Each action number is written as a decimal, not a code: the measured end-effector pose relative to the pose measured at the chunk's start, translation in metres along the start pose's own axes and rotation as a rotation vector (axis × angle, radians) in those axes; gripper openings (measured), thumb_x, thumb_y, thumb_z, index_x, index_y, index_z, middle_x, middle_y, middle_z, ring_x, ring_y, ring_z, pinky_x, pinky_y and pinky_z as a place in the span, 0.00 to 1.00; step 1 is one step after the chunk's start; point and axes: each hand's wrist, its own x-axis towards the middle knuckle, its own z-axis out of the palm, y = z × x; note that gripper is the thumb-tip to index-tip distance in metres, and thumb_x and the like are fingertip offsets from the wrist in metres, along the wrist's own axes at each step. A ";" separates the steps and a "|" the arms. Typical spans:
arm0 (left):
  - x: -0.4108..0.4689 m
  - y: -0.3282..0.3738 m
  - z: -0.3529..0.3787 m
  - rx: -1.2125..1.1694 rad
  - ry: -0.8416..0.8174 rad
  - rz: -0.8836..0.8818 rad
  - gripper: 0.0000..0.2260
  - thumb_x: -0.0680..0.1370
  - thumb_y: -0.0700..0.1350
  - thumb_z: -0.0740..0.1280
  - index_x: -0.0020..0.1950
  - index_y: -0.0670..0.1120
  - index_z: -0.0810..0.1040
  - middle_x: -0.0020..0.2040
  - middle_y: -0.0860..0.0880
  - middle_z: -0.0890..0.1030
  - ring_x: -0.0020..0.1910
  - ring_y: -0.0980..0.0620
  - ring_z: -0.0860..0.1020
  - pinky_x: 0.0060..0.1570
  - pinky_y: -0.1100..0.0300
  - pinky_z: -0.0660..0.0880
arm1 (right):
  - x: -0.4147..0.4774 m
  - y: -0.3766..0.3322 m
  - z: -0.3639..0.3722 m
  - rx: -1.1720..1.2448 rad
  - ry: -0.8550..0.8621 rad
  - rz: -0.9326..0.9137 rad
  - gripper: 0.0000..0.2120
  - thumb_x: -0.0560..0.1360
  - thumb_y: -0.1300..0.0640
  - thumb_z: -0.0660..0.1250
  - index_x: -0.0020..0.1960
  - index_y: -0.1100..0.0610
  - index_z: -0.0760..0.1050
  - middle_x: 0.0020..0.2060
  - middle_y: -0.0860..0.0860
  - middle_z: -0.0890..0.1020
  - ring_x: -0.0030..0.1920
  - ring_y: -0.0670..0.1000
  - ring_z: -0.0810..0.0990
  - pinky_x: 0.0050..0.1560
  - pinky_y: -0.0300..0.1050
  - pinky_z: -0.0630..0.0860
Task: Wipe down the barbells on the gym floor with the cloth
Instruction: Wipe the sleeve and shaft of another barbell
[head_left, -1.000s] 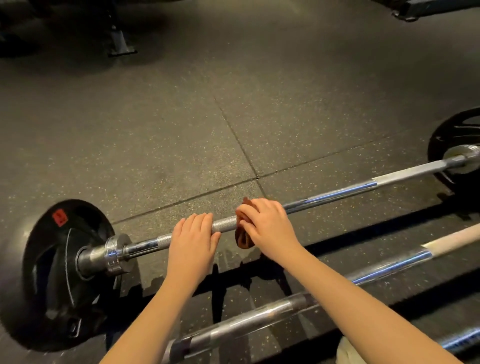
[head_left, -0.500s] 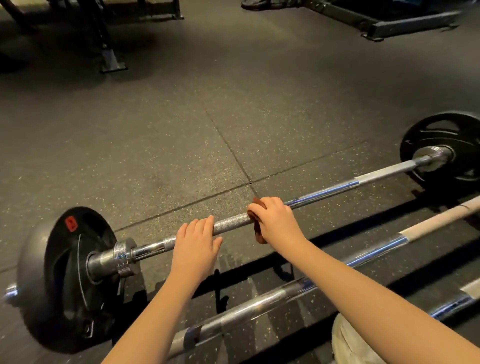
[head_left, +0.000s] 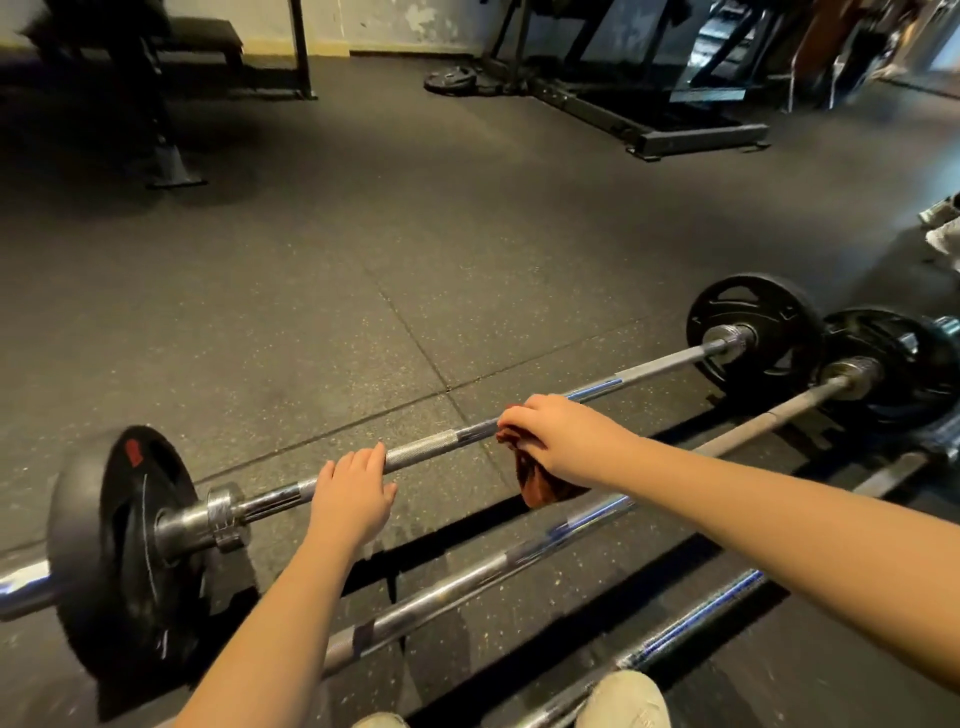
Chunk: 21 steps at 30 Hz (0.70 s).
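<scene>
A steel barbell lies across the rubber floor with a black plate at each end. My left hand grips its knurled shaft left of the middle. My right hand holds a reddish-brown cloth wrapped over the shaft further right, and the cloth's tail hangs below the bar. A second barbell lies parallel and nearer to me. A third bar shows at the bottom right.
The left plate and the right plates stand on the floor. A bench frame stands at the far left. A machine base and a loose plate lie at the back. My knees show at the bottom edge.
My right hand has slid the cloth to the right along the bar, away from my left hand. The view has lifted and shows more of the room.
</scene>
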 end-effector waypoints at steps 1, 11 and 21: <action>0.000 0.000 -0.002 -0.003 -0.007 -0.013 0.26 0.82 0.54 0.56 0.77 0.47 0.56 0.74 0.51 0.65 0.72 0.50 0.63 0.70 0.53 0.58 | -0.002 -0.002 -0.008 -0.058 -0.028 -0.014 0.15 0.81 0.56 0.59 0.67 0.54 0.70 0.59 0.55 0.75 0.60 0.57 0.72 0.59 0.54 0.71; -0.006 0.007 -0.014 -0.060 -0.079 -0.043 0.25 0.82 0.53 0.54 0.77 0.47 0.57 0.74 0.51 0.64 0.72 0.50 0.63 0.71 0.51 0.57 | -0.012 -0.026 -0.048 -0.183 -0.001 -0.038 0.14 0.82 0.55 0.58 0.67 0.52 0.69 0.60 0.54 0.74 0.60 0.57 0.72 0.57 0.55 0.73; -0.014 0.010 -0.013 -0.095 -0.008 -0.006 0.23 0.82 0.53 0.53 0.76 0.48 0.58 0.74 0.52 0.65 0.72 0.51 0.63 0.70 0.53 0.57 | 0.049 -0.046 0.000 -0.106 0.011 0.005 0.15 0.81 0.56 0.59 0.68 0.56 0.65 0.60 0.57 0.74 0.60 0.60 0.72 0.55 0.55 0.73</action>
